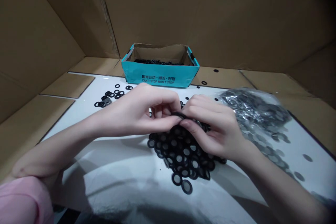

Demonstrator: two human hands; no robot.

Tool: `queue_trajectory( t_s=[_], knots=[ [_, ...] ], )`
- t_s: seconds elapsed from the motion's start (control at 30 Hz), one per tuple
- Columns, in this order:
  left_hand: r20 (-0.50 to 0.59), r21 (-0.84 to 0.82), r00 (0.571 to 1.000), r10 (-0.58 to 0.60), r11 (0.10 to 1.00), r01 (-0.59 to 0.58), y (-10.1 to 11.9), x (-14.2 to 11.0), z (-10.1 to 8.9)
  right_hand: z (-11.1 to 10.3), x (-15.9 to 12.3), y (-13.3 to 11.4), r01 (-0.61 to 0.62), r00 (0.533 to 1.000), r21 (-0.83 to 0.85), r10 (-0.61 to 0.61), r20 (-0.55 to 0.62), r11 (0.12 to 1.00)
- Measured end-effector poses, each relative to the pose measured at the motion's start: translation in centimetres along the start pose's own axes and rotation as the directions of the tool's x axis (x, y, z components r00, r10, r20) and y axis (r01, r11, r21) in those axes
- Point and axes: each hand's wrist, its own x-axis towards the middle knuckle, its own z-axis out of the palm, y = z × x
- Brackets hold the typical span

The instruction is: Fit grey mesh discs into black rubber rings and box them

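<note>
My left hand (154, 108) and my right hand (214, 122) meet above the white table, thumbs and fingertips pinched on a black ring (179, 115) seen nearly edge-on. The fingertips cover part of it. Beneath them spreads a pile of black rings (181, 147), many with a pale grey disc in the middle. At its front edge lie two more ringed discs (187, 186). My right hand partly hides the pile's far side.
A turquoise box (160, 73) holding black rings stands at the back. Loose rings (117, 93) lie to the left. On the right, a clear plastic bag (254, 108) contains grey discs, with scattered grey discs (273, 155) before it. Cardboard walls (210, 17) surround the table.
</note>
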Motion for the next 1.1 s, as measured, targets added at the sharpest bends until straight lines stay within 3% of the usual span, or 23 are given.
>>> queue_trajectory(
  t_s=[0.17, 0.27, 0.5, 0.7, 0.83, 0.97, 1.1],
  knots=[
    [0.009, -0.32, 0.999, -0.041, 0.946, 0.042, -0.2, 0.3, 1.4, 0.1, -0.3, 0.2, -0.037, 0.994, 0.109, 0.048, -0.098, 0.993],
    [0.009, -0.416, 0.997, -0.075, 0.906, 0.072, -0.3, 0.3, 1.8, 0.2, -0.5, 0.0, -0.059, 0.986, 0.126, 0.078, -0.147, 0.99],
    [0.085, -0.323, 0.987, -0.139, 0.933, 0.159, 0.2, -0.1, 0.7, 0.6, -0.6, -0.5, -0.037, 0.981, 0.017, 0.039, -0.19, 0.999],
    [-0.026, -0.063, 0.998, -0.062, 0.996, 0.06, 0.1, 0.1, 0.2, 0.1, -0.3, -0.3, -0.029, 0.998, -0.122, 0.022, -0.056, 0.992],
    [-0.021, 0.039, 1.0, -0.022, 0.999, 0.023, 0.2, 0.2, 0.5, -0.3, -0.1, 0.0, 0.009, 1.0, -0.106, -0.011, -0.012, 0.994],
    [-0.034, -0.076, 0.999, -0.013, 0.997, 0.01, -0.1, 0.2, 1.2, -0.2, -0.3, 0.2, -0.019, 0.997, -0.011, 0.018, -0.078, 1.0],
    [-0.022, -0.2, 0.998, -0.055, 0.979, 0.05, -0.1, 0.3, 1.4, 0.2, -0.5, 0.1, 0.006, 0.983, -0.034, -0.012, -0.183, 0.999]
  ],
)
